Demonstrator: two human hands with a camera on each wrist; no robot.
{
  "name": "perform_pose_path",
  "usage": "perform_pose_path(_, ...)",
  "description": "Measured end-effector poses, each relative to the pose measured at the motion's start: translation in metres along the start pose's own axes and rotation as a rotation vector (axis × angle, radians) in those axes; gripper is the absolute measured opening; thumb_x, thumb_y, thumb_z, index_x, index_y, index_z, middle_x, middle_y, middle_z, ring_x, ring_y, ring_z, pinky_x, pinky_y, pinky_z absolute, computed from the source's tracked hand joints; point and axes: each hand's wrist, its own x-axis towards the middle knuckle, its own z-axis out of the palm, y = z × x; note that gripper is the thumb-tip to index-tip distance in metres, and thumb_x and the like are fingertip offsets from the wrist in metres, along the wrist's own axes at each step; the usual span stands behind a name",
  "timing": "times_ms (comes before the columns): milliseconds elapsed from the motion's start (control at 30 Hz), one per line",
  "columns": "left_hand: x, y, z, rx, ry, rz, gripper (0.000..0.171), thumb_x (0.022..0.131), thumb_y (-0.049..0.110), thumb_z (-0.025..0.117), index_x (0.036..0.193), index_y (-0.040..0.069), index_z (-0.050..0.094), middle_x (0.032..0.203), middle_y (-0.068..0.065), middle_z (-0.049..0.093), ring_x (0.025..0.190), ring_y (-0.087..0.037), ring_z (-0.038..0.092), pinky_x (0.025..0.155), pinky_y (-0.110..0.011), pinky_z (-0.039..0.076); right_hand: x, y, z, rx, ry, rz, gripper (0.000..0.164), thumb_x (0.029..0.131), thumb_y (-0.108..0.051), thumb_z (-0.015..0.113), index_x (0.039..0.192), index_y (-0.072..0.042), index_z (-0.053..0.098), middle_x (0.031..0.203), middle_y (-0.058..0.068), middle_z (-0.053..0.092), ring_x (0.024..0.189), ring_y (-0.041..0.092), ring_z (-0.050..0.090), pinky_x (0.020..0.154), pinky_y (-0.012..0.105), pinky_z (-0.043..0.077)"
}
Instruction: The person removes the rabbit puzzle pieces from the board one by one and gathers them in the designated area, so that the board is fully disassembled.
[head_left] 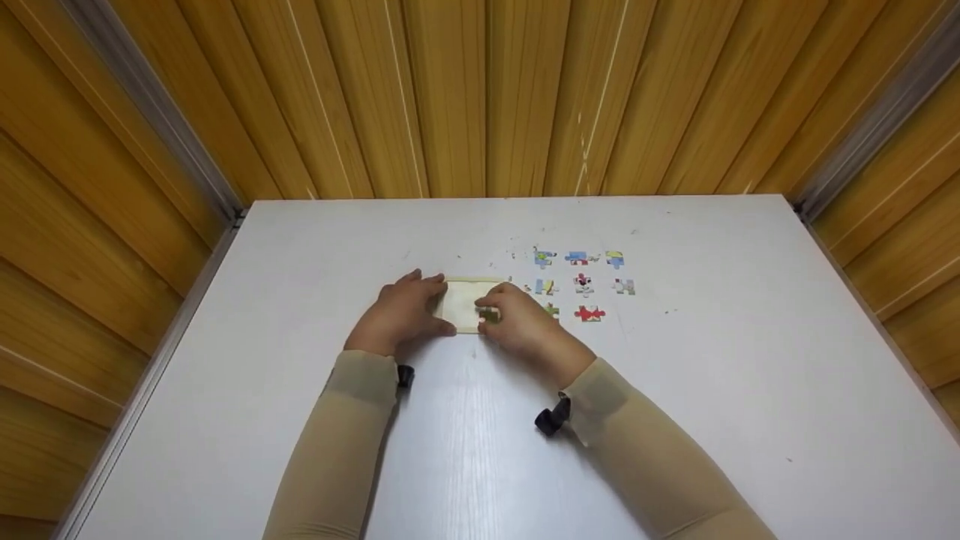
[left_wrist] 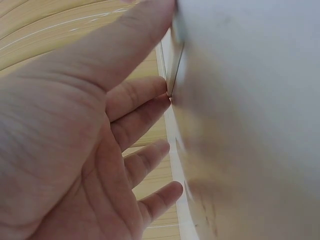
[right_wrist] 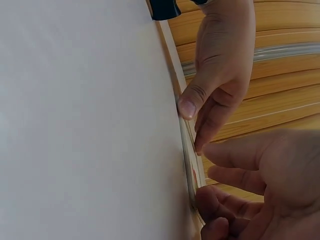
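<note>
A small, light wooden puzzle tray [head_left: 460, 301] with a raised rim lies flat on the table. My left hand [head_left: 401, 311] holds its left end, thumb at the near edge and fingertips at the far corner. In the left wrist view the thumb and forefinger touch the tray's edge, while the other fingers of the left hand [left_wrist: 95, 130] spread loosely. Over the tray's right part, my right hand [head_left: 521, 319] pinches a greenish jigsaw piece [head_left: 489, 316]. Its fingers hide part of the piece and the tray's right rim. The right wrist view shows both hands close together at the tray.
Several loose jigsaw pieces lie in rows right of the tray, among them a red piece [head_left: 589, 313] and a blue and yellow one [head_left: 615, 259]. A green piece [head_left: 551, 310] is partly behind my right hand. Wood-look panels [head_left: 480, 97] stand behind the white table [head_left: 712, 360].
</note>
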Motion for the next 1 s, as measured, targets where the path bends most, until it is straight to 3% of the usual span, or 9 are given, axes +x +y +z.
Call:
perform_pose_path(267,0.0005,0.0008,0.0000,0.026,0.002,0.006,0.088,0.091,0.037,0.097,0.168,0.019,0.057,0.183,-0.002,0.044,0.176,-0.043,0.027,0.138,-0.069,0.033,-0.0021,0.0017,0.0045,-0.108,0.021,0.004,0.030,0.109,-0.020,0.073,0.135,-0.007,0.081,0.144,0.016,0.064,0.130,0.035,0.069,0.116,0.052,0.057)
perform_pose_path(533,0.0019,-0.0009,0.0008,0.041,0.002,0.018,0.087,0.091,0.038,0.097,0.167,0.019,0.058,0.183,-0.001,0.045,0.177,-0.040,0.026,0.139,-0.069,0.031,-0.0021,0.0025,0.0040,-0.062,0.017,0.021,0.027,0.107,-0.020,0.075,0.133,-0.010,0.077,0.143,0.013,0.062,0.127,0.031,0.067,0.117,0.050,0.056)
perform_pose_path(767,0.0004,-0.0010,0.0005,0.032,0.002,0.020,0.086,0.091,0.037,0.097,0.166,0.019,0.059,0.182,-0.001,0.045,0.177,-0.038,0.025,0.139,-0.069,0.029,0.0005,0.0028,0.0037,-0.069,0.021,0.002,0.028,0.106,-0.015,0.076,0.135,-0.012,0.075,0.134,0.013,0.070,0.121,0.029,0.067,0.114,0.050,0.056)
perform_pose_path(1000,0.0015,-0.0010,0.0007,0.014,0.000,0.016,0.086,0.091,0.035,0.097,0.166,0.019,0.060,0.182,0.000,0.045,0.177,-0.038,0.025,0.140,-0.070,0.027,0.0037,0.0047,0.0026,0.025,0.080,-0.025,0.017,0.107,-0.008,0.073,0.122,-0.009,0.081,0.125,0.014,0.076,0.121,0.033,0.071,0.114,0.052,0.056)
